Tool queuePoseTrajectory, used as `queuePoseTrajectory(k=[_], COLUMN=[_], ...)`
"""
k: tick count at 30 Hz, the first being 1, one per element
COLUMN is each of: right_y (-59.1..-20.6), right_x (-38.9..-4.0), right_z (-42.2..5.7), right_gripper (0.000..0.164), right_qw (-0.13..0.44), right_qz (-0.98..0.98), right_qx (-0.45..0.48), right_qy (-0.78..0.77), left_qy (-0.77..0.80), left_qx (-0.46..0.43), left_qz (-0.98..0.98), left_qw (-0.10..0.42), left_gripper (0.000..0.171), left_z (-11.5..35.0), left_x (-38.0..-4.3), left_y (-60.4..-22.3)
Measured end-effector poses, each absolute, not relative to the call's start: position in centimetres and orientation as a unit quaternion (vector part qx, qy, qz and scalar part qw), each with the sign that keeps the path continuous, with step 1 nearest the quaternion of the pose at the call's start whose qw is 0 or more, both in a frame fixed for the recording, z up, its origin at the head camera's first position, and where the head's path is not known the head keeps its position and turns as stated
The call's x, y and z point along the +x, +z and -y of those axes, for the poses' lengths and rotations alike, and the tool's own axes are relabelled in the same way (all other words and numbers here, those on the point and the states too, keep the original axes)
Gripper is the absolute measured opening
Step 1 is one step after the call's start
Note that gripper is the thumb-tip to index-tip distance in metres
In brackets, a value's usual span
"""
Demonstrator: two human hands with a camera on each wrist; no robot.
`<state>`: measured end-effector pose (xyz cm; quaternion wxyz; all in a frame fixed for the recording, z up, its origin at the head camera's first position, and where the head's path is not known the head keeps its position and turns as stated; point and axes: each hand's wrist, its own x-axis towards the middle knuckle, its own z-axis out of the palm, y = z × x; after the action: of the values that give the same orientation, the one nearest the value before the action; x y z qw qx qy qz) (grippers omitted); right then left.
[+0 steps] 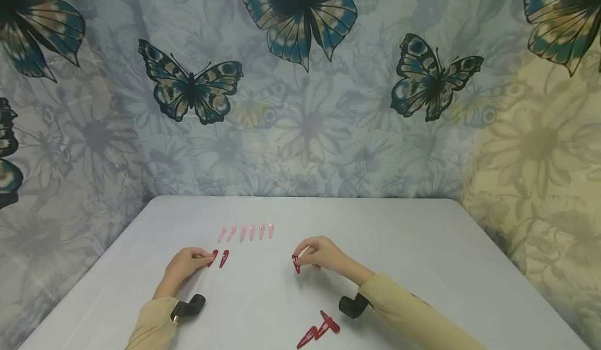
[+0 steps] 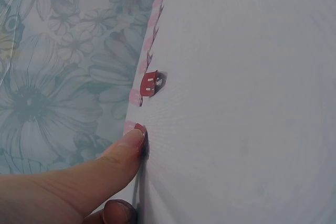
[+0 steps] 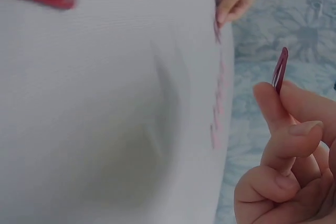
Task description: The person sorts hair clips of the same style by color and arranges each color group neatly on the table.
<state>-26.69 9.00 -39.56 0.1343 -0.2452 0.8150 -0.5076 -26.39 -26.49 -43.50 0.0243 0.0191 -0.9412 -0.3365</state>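
My right hand [image 1: 324,253] pinches a dark red snap hair clip [image 3: 281,69] between thumb and fingertip, narrow end pointing away from the fingers, above the white table. On the left, my left hand [image 1: 187,264] holds another red hair clip [image 1: 213,256] at the table surface between thumb and fingers; the thumb [image 2: 123,148] covers most of it in the left wrist view. Just right of that one lies a second red clip [image 1: 224,258], slanted and apart from the hand. Behind these two, several pink hair clips [image 1: 242,233] form a row.
Several red hair clips [image 1: 307,337] lie loosely heaped at the table's near side, below my right forearm. The white table [image 1: 399,235] ends at a butterfly-and-flower cloth [image 1: 310,131] behind. Black wrist cameras [image 1: 353,306] sit at both cuffs.
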Motion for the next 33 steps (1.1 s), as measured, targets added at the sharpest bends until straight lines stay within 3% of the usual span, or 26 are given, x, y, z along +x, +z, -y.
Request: queuePoseTrajectory(k=[20,33], right_y=[-39.9,-41.0], right_x=[-28.3,-29.7], right_z=[-0.5,4.3], right_gripper=[0.010,0.011], right_qw=[0.120,0.069], right_qz=[-0.805,-0.834], right_qx=[-0.195,-0.164], right_qy=[-0.547,-0.522], left_qy=[-0.318,-0.315], left_qx=[0.014,0.010], left_qz=[0.948,0.949], left_qw=[0.019,0.016], left_gripper=[0.020,0.023], left_z=[26.9,27.0], left_x=[-26.4,-26.5], left_y=[-43.5,-43.3])
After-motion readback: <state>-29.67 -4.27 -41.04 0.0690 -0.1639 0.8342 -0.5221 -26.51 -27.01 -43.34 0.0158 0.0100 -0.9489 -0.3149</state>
